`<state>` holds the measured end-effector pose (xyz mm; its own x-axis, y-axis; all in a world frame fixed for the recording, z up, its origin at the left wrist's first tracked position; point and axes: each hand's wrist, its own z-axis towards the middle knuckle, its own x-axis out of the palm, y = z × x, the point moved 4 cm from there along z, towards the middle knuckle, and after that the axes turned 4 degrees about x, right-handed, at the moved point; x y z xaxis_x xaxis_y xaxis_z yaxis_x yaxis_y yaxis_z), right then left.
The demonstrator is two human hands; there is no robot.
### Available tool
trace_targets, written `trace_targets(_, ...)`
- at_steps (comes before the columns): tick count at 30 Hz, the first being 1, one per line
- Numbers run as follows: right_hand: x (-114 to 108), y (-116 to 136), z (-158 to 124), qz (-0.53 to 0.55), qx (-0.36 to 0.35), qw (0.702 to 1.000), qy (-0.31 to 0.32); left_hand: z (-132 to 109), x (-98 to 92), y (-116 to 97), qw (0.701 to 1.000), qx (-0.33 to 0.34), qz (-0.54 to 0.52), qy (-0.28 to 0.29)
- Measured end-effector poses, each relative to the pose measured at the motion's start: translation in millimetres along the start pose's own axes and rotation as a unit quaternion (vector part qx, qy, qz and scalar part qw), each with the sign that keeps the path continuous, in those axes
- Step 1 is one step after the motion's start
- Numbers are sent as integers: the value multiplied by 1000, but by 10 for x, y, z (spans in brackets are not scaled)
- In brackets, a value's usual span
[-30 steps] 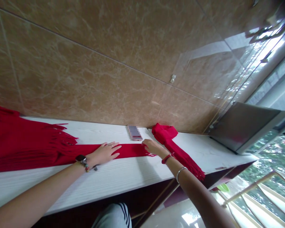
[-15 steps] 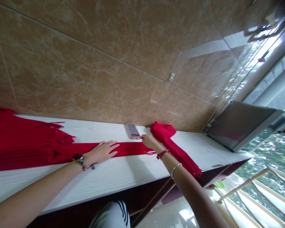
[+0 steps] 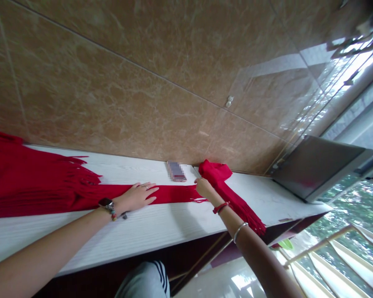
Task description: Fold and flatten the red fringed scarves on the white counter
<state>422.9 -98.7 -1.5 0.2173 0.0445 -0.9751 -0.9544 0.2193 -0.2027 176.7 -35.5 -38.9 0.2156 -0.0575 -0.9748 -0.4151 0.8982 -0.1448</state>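
Head view: a flat red scarf (image 3: pixel 174 193) lies lengthwise along a white bench (image 3: pixel 136 236), its fringed end on the right and its left part meeting a larger spread of red cloth (image 3: pixel 31 178). The left hand (image 3: pixel 136 198) rests palm down on the scarf, fingers apart, with a ring on one of them. The right hand (image 3: pixel 204 189) is at the fringed end, by the edge nearer the wall, its fingers curled together; whether they are clamped on the cloth cannot be told.

On the left wrist are a dark-faced watch (image 3: pixel 105 203) and a beaded bracelet (image 3: pixel 113 214); the right arm wears a red bracelet (image 3: pixel 220 207) and a silver bangle (image 3: pixel 240 232). Just beyond the scarf is a phone (image 3: pixel 176 171), its screen blurred. Right of it, a second red scarf (image 3: pixel 236 203) slants from a folded end by the wall to a fringe at the bench's front edge.

A brown marbled tile wall (image 3: pixel 127 91) rises behind, bearing a small white fitting (image 3: pixel 229 101). A grey box (image 3: pixel 317 165) stands at the bench's far right. Below, a knee (image 3: pixel 143 281) in striped trousers shows.
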Motion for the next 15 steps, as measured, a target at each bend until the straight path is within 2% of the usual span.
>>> trace_targets(4,175,411,-117,1,-17,1000,14,2,9,12,1000,1,9,0)
trace_targets(6,234,437,-200,-8,1,1000,10,-2,4,6,1000,4,11,0)
trace_targets(9,222,177,-295,-23,51,998,2,-11,-8,-9,1000,7,10,5)
trace_targets(12,114,-161,-340,-27,85,996,-2,-17,-12,-9,1000,3,14,5)
trace_targets(15,-5,-203,-372,-16,88,996,-9,-12,3,2,1000,5,10,0)
